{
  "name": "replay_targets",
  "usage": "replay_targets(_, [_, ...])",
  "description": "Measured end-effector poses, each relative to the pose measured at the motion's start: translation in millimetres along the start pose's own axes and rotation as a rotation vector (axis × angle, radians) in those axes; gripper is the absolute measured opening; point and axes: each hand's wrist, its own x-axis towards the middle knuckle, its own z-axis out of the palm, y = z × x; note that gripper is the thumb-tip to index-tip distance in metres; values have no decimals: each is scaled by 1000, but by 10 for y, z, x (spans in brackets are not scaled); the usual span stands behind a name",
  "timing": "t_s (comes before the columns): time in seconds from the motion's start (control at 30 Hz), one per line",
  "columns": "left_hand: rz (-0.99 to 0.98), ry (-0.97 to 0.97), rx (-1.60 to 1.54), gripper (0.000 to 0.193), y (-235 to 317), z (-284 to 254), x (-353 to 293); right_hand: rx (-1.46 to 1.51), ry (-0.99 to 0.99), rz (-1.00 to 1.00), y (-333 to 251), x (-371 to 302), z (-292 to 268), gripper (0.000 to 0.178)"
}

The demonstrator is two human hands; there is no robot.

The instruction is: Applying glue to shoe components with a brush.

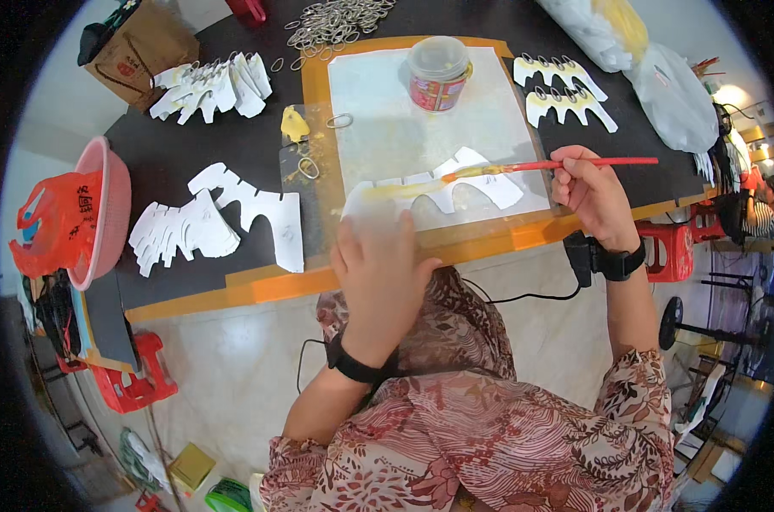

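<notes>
My right hand (593, 192) pinches a red-handled paintbrush (536, 165), held nearly level. Its bristle end lies over a white scalloped cut-out piece (468, 194) on a white sheet (370, 94). A yellowish smear runs along the piece's upper edge left of the bristles. My left hand (378, 269) is at the left end of that piece, with thumb apart and fingers stretched out; its fingertips are smeared by motion, so contact is unclear. Farther back on the sheet stands a clear plastic tub (438, 75) with a colored label.
White cut-outs (186, 230) lie at left; a ringed stack (212, 87) lies behind. Two ringed pieces (566, 94) are at right. Loose metal rings (331, 26) are heaped at the back. A pink basket (114, 200) stands at the left edge, a plastic bag (673, 98) at far right.
</notes>
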Motion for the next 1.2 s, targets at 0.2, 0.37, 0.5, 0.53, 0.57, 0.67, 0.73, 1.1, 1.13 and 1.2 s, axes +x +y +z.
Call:
replay_targets(0.2, [17,2,9,61,-4,-20,6,26,56,-47,1,-12,-97,24])
replay_targets(0.37, [15,-10,10,59,1,-26,16,-139,24,-94,46,-71,-153,23])
replay_targets(0.5, [21,1,11,59,-13,-7,5,-195,15,-148,139,-143,-264,20])
replay_targets(0.53, [19,0,10,59,-9,-8,9,-342,-7,-224,148,-167,-291,19])
replay_targets(0.57, [17,-2,10,59,-5,-9,13,-489,-28,-299,150,-190,-305,18])
replay_targets(0.67, [15,-5,13,59,-18,-12,2,-721,-106,-447,82,-229,-279,17])
replay_targets(0.73, [14,-6,11,59,-15,-17,1,-877,-143,-543,60,-252,-304,16])
replay_targets(1.1, [23,3,-20,61,-33,-12,-12,58,115,-343,182,-398,-367,25])
replay_targets(1.13, [21,2,-13,61,-32,-9,-15,-27,82,-340,175,-411,-298,25])
replay_targets(1.2, [23,2,-8,62,-32,-4,-17,-143,44,-317,180,-389,-215,24])
